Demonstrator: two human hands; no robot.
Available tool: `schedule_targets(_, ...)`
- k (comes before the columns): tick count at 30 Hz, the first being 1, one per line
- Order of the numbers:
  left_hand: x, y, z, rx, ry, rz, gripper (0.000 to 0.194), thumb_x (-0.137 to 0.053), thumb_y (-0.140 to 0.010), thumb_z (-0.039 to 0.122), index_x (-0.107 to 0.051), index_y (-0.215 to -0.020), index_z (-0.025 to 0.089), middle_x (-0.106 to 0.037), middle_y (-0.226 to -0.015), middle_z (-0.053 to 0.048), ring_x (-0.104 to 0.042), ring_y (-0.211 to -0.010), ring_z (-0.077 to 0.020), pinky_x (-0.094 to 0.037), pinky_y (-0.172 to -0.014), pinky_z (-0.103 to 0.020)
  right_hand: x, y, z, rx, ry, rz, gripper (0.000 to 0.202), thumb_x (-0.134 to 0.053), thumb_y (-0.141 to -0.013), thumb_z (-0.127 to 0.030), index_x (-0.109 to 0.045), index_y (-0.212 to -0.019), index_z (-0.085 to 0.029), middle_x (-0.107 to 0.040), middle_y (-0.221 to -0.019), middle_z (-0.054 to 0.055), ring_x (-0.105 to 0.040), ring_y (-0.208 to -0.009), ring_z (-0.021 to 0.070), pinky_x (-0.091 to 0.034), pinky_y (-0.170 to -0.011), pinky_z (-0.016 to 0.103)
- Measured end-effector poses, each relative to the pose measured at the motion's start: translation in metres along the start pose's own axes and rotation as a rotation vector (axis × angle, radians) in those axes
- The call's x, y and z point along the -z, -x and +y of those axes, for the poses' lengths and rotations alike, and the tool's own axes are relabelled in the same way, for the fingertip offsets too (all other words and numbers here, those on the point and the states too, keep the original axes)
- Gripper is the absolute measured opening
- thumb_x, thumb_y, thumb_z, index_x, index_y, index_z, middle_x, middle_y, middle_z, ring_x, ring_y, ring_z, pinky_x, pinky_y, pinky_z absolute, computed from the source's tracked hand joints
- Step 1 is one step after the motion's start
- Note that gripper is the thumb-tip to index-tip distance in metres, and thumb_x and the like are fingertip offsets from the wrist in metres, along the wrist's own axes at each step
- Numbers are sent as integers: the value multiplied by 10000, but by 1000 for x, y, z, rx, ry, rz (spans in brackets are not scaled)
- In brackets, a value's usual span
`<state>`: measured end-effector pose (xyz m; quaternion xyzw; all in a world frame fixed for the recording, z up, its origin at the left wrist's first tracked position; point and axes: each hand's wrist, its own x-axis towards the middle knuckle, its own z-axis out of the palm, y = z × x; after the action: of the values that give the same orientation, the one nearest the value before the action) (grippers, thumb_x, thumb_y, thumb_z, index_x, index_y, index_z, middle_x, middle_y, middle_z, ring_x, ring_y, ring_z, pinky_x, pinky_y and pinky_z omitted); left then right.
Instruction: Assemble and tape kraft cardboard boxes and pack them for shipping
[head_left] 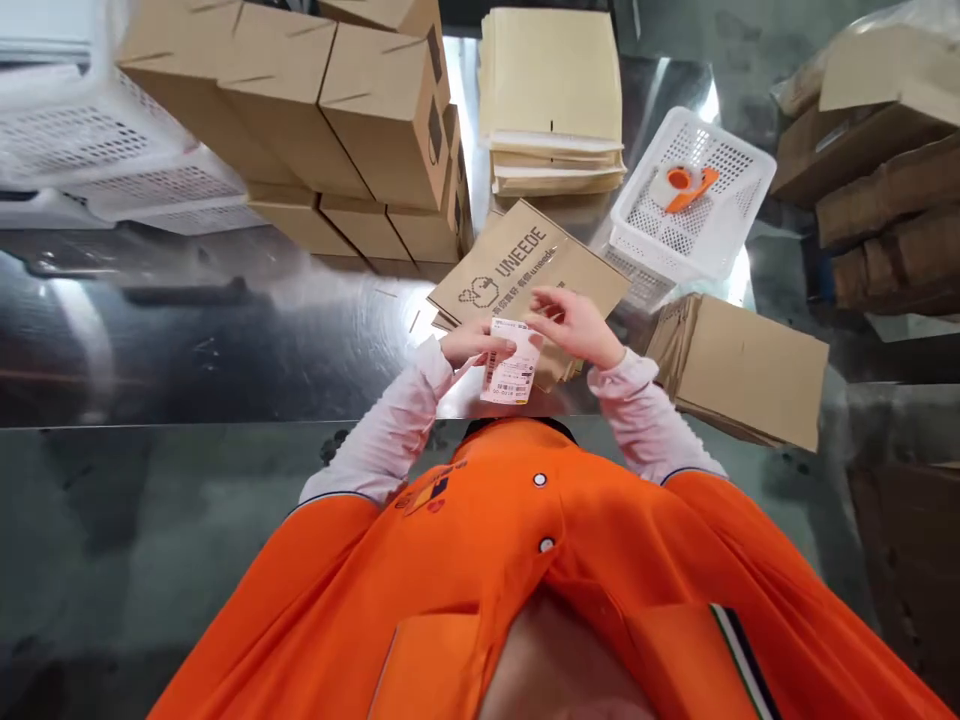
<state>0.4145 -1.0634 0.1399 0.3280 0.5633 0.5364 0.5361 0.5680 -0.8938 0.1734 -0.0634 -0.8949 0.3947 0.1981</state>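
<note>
My left hand point(478, 345) is closed on a white shipping label point(511, 372) with printed text and barcodes, its thumb lying across the front. Close by at the label's upper right corner is my right hand point(577, 328), fingers bent and thumb apart from them; nothing shows between them. Under both hands lies a flat brown cardboard carton point(517, 255) printed "UNEEDE" with a small drawing. It rests at a slant on more flat cardboard, partly hidden by my hands.
On the metal table point(300, 340) stand stacked brown boxes point(382, 110), a pile of yellowish mailers point(555, 75) and a white basket point(694, 195) holding an orange tape dispenser point(686, 190). Folded cartons point(757, 365) lie at right, white crates point(90, 130) at left.
</note>
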Motion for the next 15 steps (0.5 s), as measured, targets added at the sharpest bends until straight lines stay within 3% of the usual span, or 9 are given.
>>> schedule_targets(2,-2,4,-5,23,-15,-11,373,-980,-514,386,-735,-640,135,-630,-590,-47,-637,-645,-211,-501,-617,-311,-2,-7,10,-76,-89,-214,398,-752,-855,-499,-842,-1007,-142,-775,-822,18,-656,-704,152,-496,-671,250)
schedule_targets(3,-4,6,-11,36,-28,16,374,-972,-520,401,-750,-659,133,-649,-615,-52,-629,-635,-203,-484,-603,-305,-7,-4,14,-112,-97,-236,351,-747,-851,-473,-845,-914,-142,-753,-750,7,-641,-677,142,-472,-649,238)
schedule_targets(8,-22,12,-54,124,-182,261,414,-913,-585,506,-690,-557,159,-591,-547,-17,-496,-528,-137,-351,-525,-268,-42,49,28,-351,-57,93,194,-753,-806,-369,-841,-789,-197,-766,-730,20,-643,-662,160,-473,-690,277)
schedule_targets(11,-34,15,-74,166,-255,337,502,-893,-580,568,-585,-482,183,-500,-492,18,-406,-514,-112,-273,-507,-258,-55,75,36,-458,-88,144,183,-762,-782,-395,-833,-784,-227,-780,-758,28,-672,-702,190,-493,-725,304)
schedule_targets(15,-43,19,-81,172,-205,331,556,-872,-548,650,-580,-492,181,-480,-507,25,-382,-535,-103,-262,-513,-256,-57,81,42,-525,-119,167,246,-761,-785,-463,-827,-800,-226,-790,-802,38,-688,-743,200,-509,-753,315)
